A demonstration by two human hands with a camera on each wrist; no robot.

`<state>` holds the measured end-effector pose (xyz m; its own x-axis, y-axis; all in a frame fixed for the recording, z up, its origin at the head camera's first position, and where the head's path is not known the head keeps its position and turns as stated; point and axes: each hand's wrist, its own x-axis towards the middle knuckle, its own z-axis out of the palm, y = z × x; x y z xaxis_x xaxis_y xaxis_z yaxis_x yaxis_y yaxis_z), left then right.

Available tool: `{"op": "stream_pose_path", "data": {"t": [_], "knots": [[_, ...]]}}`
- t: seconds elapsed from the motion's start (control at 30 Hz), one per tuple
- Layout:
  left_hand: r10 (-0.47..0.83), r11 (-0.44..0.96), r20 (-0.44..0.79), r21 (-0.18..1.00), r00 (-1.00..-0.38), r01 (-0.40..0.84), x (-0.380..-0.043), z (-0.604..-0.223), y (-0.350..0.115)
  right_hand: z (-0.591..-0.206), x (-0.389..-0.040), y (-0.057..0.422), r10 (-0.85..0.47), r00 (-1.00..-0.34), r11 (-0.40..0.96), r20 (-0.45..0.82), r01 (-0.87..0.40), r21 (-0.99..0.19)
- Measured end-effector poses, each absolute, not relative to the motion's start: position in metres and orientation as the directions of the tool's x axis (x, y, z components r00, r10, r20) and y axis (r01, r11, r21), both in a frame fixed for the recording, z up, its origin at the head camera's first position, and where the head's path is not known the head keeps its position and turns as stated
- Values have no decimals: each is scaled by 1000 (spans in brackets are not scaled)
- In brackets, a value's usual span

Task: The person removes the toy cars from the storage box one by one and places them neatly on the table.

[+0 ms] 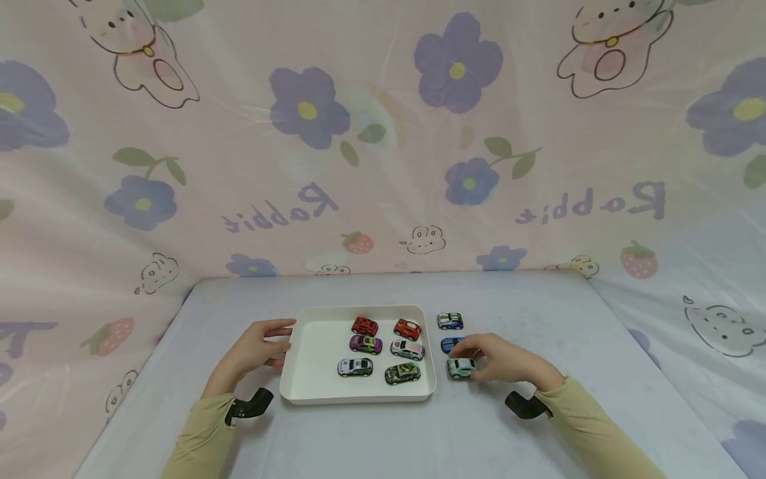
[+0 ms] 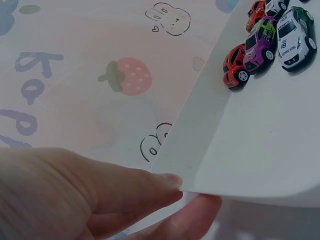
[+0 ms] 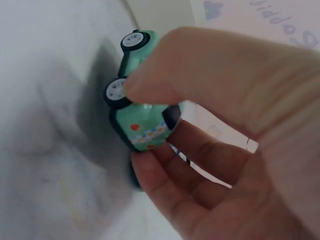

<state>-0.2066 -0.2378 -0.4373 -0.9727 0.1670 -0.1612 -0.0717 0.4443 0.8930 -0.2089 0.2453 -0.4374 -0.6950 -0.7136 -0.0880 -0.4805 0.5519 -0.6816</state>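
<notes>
At the left end of a white tray (image 1: 312, 359), my left hand (image 1: 254, 349) touches the outside of the rim with fairly straight fingertips. My right hand (image 1: 503, 358) pinches a mint green toy car (image 1: 461, 368) just right of the tray. The right wrist view shows thumb and fingers on opposite sides of this green toy car (image 3: 145, 122), its white-hubbed wheels facing the table. Behind it is a blue toy car (image 1: 450, 344), partly covered by the fingers. Farther back stands a white, green and blue toy car (image 1: 450, 321).
Inside the tray, several toy cars stand in two columns, among them a red one (image 1: 364, 325), a purple one (image 1: 366, 344), a white one (image 1: 356, 367) and a camouflage one (image 1: 403, 373). A printed curtain (image 1: 383, 166) rises behind the pale table (image 1: 371, 439).
</notes>
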Motion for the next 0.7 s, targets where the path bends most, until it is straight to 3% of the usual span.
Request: {"op": "stream_pose_path", "data": {"t": [0.7], "knots": [[159, 422, -180, 901, -971, -98, -206, -438, -238, -449, -204, 250, -695, -716, 542, -64, -463, -701]]}}
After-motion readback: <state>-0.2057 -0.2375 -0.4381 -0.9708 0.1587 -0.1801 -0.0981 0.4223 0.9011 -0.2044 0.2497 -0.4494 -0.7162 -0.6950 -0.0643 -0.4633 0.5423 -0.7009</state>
